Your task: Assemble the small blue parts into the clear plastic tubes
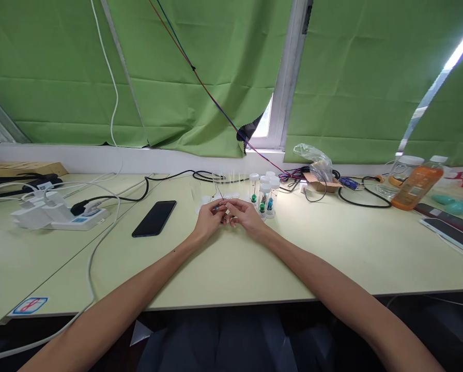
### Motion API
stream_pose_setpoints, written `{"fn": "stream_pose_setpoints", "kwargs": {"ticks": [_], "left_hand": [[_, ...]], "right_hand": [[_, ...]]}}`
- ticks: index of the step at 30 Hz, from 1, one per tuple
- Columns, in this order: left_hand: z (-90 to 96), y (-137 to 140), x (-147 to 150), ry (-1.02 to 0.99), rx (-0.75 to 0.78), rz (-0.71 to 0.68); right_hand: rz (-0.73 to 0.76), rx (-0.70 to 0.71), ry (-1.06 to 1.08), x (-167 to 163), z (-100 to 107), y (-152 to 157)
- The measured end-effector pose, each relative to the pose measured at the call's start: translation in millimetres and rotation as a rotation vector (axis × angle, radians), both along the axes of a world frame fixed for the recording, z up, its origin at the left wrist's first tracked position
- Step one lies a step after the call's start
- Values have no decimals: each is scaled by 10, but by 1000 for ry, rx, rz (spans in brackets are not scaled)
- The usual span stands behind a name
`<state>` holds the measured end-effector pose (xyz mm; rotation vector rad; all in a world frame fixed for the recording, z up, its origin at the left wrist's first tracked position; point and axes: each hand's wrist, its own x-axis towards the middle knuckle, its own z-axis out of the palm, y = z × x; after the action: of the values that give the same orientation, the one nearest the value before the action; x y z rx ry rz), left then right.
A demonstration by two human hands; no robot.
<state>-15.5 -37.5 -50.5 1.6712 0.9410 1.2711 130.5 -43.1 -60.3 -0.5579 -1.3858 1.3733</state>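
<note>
My left hand (207, 219) and my right hand (247, 216) meet at the fingertips over the middle of the table, both closed in a pinch. Between them a thin dark wire (221, 193) sticks up, with a small bluish bit by the left fingers; the rest is hidden by the fingers. Just right of my right hand stand several clear vials (262, 202) with white caps, holding green or blue pieces on thin stems. Behind my hands are several clear open tubes (231, 182). A white cap (205, 200) lies near my left fingers.
A black phone (154, 218) lies left of my hands. Farther left, a white power strip (76, 219) carries chargers and cables. At the right are an orange bottle (419, 185), a clear jar (404, 173) and a small cardboard box (322, 182). A white cable (90, 274) crosses my left forearm.
</note>
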Motion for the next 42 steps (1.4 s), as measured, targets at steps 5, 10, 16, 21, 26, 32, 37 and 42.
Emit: {"fn": "stream_pose_setpoints", "kwargs": {"ticks": [5,10,16,21,26,32,37,42], "left_hand": [[19,-17,6,-7,-1,-44],[15,-20,8,3,-3,-58],[12,-20,14,26,8,-50],[21,-35,18,59,18,-36],[7,-32,10,89,30,-26],[-17,-17,-8,130,76,10],[-12,-21,-2,143,85,31],[-13,-16,-1,146,102,24]], "right_hand": [[-29,33,-19,-9,-17,14],[-69,54,-33,-15,4,-8],[-101,50,-19,-22,14,-14],[-118,52,0,-19,12,-4],[-143,54,-18,-19,39,-19],[-219,48,-28,-18,71,-35],[-243,35,-33,-14,53,-7],[-237,43,-43,-14,60,-9]]}}
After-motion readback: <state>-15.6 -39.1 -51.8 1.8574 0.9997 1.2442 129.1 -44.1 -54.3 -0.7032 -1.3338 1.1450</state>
